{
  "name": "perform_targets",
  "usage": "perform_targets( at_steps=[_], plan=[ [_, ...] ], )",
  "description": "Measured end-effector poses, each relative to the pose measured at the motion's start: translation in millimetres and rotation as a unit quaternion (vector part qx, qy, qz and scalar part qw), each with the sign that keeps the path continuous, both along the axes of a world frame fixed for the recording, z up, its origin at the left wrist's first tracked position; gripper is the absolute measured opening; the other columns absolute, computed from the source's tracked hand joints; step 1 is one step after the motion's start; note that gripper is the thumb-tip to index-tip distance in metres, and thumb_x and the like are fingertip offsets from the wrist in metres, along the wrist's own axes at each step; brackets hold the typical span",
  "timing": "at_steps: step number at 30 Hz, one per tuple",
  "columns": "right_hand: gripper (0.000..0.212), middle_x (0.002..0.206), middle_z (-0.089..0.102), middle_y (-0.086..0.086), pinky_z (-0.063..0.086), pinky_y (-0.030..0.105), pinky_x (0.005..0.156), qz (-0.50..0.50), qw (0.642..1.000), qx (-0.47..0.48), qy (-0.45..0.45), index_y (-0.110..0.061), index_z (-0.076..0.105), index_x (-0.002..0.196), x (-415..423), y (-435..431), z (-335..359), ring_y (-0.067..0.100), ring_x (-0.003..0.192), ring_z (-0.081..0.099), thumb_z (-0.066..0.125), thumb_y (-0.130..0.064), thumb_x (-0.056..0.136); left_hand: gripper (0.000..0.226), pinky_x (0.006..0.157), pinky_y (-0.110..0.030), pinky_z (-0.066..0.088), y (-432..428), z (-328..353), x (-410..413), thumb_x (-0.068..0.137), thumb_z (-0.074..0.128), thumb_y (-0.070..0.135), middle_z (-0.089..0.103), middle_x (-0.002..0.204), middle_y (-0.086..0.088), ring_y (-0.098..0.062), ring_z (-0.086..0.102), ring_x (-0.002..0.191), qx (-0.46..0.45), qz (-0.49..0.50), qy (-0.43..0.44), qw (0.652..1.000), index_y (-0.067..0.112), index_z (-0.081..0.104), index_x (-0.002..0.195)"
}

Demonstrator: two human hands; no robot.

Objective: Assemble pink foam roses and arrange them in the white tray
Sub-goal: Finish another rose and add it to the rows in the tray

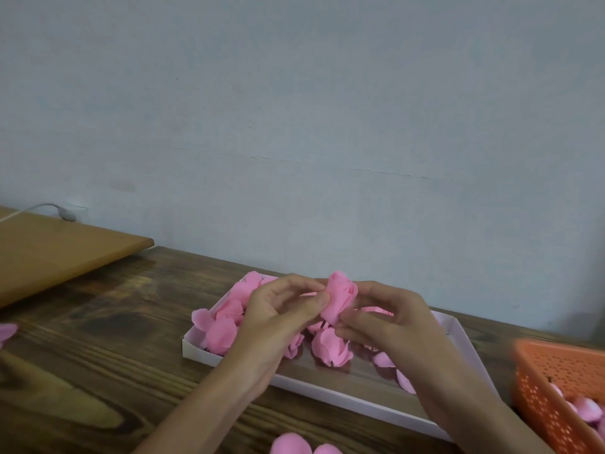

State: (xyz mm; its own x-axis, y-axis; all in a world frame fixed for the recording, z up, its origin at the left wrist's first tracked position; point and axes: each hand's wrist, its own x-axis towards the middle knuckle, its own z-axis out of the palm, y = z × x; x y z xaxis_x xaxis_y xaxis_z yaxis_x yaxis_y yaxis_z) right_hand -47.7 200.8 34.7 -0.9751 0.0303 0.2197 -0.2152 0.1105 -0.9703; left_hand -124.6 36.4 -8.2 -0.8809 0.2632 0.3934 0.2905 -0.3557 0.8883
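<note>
Above the white tray (330,393) I hold a pink foam rose bud (339,296) between both hands. My left hand (278,314) pinches its left side with thumb and fingertips. My right hand (386,317) grips its right side and base. Several finished pink roses (330,350) and petals (222,334) lie in the tray's far and left part, some hidden behind my hands. The tray's near part shows the wood through it.
An orange perforated basket (550,385) with pink petals stands at the right edge. Loose petals (291,444) lie on the dark wooden table near me, and one petal (7,332) at the far left. A light wooden board (52,253) lies at back left.
</note>
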Motion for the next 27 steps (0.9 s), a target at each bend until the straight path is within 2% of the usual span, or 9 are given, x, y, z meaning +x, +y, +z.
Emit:
perform_targets(
  at_steps=[3,6,10,12,16,18,21,24,27],
  plan=[
    [0.028,0.087,0.076,0.01,0.053,0.026,0.055,-0.063,0.997,-0.034,0.012,-0.013,0.064,0.106,1,2,3,0.025,0.067,0.073,0.073,0.006,0.087,0.048,0.085,-0.039,0.064,0,1,1,0.059,0.099,0.046,0.078,0.11,-0.016,-0.033,0.076,0.105,0.027,-0.016,-0.026,0.999,0.019,0.079,0.094],
    [0.017,0.082,0.076,0.003,0.05,0.027,0.049,-0.103,0.992,0.039,0.057,-0.017,0.066,0.089,7,0,9,0.022,0.06,0.07,0.08,-0.006,0.086,0.038,0.082,-0.037,0.063,2,2,4,0.069,0.095,0.026,0.075,0.114,-0.026,-0.037,0.076,0.103,0.092,-0.067,-0.067,0.991,0.009,0.076,0.097],
    [0.013,0.08,0.076,-0.007,0.044,0.011,0.047,-0.09,0.986,0.09,0.105,-0.028,0.077,0.078,15,-4,16,0.005,0.055,0.064,0.081,-0.019,0.085,0.034,0.087,-0.037,0.062,6,-2,7,0.086,0.077,0.012,0.071,0.124,-0.029,-0.038,0.073,0.113,0.161,-0.118,-0.091,0.976,-0.004,0.067,0.114],
    [0.011,0.084,0.077,-0.006,0.045,0.011,0.048,-0.076,0.987,0.086,0.116,-0.026,0.077,0.084,18,-8,18,0.005,0.053,0.064,0.087,-0.024,0.08,0.028,0.089,-0.037,0.062,6,0,8,0.088,0.079,0.012,0.071,0.126,-0.028,-0.039,0.07,0.118,0.173,-0.129,-0.085,0.973,-0.001,0.07,0.112],
    [0.025,0.079,0.076,0.001,0.046,0.014,0.048,-0.1,0.98,0.101,0.136,-0.024,0.072,0.085,16,-11,15,0.016,0.061,0.07,0.092,-0.019,0.071,0.037,0.084,-0.035,0.062,5,4,10,0.069,0.098,0.031,0.076,0.113,-0.019,-0.034,0.074,0.111,0.141,-0.098,-0.055,0.984,0.009,0.077,0.09],
    [0.026,0.082,0.077,0.004,0.046,0.014,0.048,-0.098,0.983,0.095,0.124,-0.022,0.07,0.087,16,-9,14,0.017,0.06,0.07,0.092,-0.016,0.073,0.041,0.084,-0.034,0.062,5,4,10,0.062,0.101,0.035,0.078,0.1,-0.011,-0.027,0.076,0.102,0.135,-0.088,-0.028,0.987,0.01,0.079,0.084],
    [0.025,0.09,0.078,0.009,0.046,0.013,0.047,-0.081,0.989,0.073,0.105,-0.018,0.068,0.091,15,-5,16,0.014,0.055,0.067,0.088,-0.01,0.078,0.042,0.085,-0.033,0.061,6,3,10,0.059,0.102,0.04,0.078,0.095,-0.008,-0.025,0.077,0.099,0.123,-0.049,0.004,0.991,0.013,0.08,0.083],
    [0.026,0.094,0.078,0.007,0.045,0.011,0.045,-0.062,0.992,0.06,0.094,-0.015,0.066,0.094,16,-4,18,0.012,0.052,0.067,0.085,-0.005,0.08,0.034,0.083,-0.032,0.061,6,1,9,0.061,0.1,0.033,0.078,0.092,-0.008,-0.025,0.077,0.096,0.103,-0.005,0.037,0.994,0.017,0.079,0.081],
    [0.029,0.101,0.077,0.0,0.055,0.017,0.058,-0.063,0.99,0.088,0.091,-0.016,0.065,0.099,14,-4,18,0.016,0.072,0.076,0.085,-0.008,0.08,0.028,0.081,-0.034,0.061,5,-1,7,0.063,0.095,0.022,0.079,0.092,-0.011,-0.026,0.077,0.093,0.093,0.018,0.044,0.994,0.022,0.074,0.082]
  ],
)
